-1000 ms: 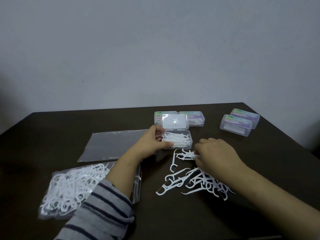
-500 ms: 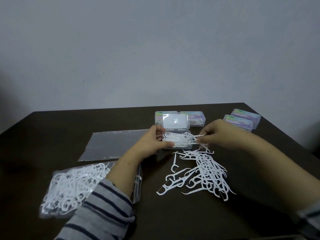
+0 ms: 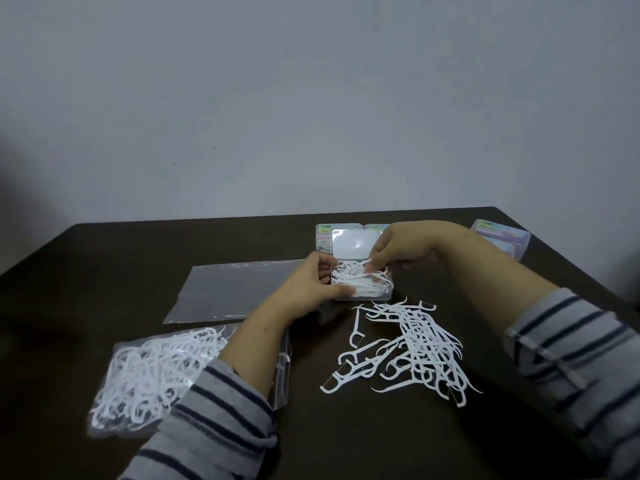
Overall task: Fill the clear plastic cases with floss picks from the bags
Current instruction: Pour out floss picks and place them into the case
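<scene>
My left hand grips the open case mid-desk, right hand pinching picks in; overfilling risks spill

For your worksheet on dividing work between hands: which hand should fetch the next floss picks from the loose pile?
Right hand: the loose pile lies on its side, while the left hand grips the open case.

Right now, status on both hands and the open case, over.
Left hand grips the open case at its left edge. Right hand pinches floss picks over the case. Loose pile waits in front; nothing in the way.
</scene>
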